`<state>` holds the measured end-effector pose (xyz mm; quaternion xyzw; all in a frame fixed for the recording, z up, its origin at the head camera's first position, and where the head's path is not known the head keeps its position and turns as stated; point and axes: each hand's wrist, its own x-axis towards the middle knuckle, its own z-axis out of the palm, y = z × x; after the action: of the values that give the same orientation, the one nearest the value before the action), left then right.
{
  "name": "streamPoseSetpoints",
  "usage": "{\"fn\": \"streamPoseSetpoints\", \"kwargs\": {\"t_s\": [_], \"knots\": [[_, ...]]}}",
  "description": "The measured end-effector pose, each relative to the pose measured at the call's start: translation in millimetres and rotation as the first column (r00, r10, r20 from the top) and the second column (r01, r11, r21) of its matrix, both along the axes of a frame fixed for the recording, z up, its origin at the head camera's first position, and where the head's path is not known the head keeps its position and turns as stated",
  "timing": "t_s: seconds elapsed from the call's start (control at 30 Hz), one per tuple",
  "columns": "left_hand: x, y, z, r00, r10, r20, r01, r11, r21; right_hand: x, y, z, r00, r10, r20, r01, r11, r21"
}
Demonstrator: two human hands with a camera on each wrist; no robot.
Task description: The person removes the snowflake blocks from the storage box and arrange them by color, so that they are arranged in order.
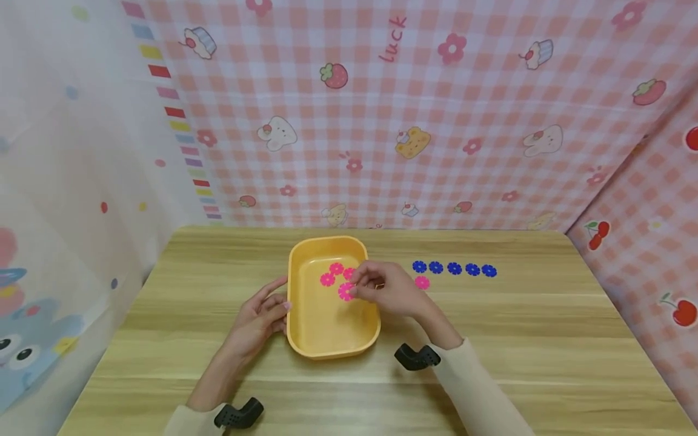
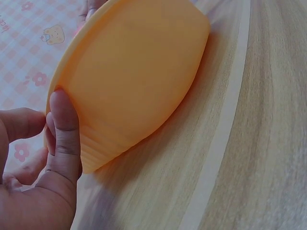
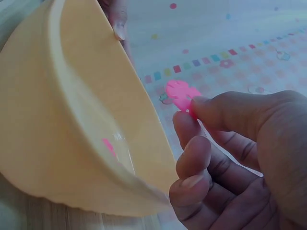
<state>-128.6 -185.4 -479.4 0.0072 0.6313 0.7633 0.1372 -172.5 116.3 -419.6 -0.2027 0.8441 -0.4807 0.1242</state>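
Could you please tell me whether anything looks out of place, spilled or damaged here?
Nothing looks spilled or damaged. The blue pieces lie in a tidy row on the table. The one mild oddity is a lone pink piece just in front of the row's left end, while other pink pieces lie in the yellow tray.

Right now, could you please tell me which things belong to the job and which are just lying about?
In use: yellow tub, left hand holding it, right hand, pinched pink flower, pink flowers inside.

Apparently lying about: five blue flowers, loose pink flower on the table.
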Motion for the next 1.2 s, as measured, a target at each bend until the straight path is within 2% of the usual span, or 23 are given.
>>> {"fn": "streamPoseSetpoints", "kwargs": {"t_s": [0.37,0.73,1.2], "knots": [[-1.9,0.5,2.6,1.0,0.004,-0.001,-0.004,1.0,0.004,-0.9,27.8,-4.3,0.994,-0.103,0.021,0.103,0.995,-0.012],[-1.4,1.5,2.0,1.0,0.013,0.014,-0.013,1.0,0.004,-5.2,65.7,-11.8,0.976,-0.208,0.066,0.209,0.978,-0.012],[0.2,1.8,1.1,1.0,0.009,0.01,-0.009,1.0,0.011,-12.8,117.8,-36.9,0.945,-0.317,0.086,0.316,0.948,0.025]]}}
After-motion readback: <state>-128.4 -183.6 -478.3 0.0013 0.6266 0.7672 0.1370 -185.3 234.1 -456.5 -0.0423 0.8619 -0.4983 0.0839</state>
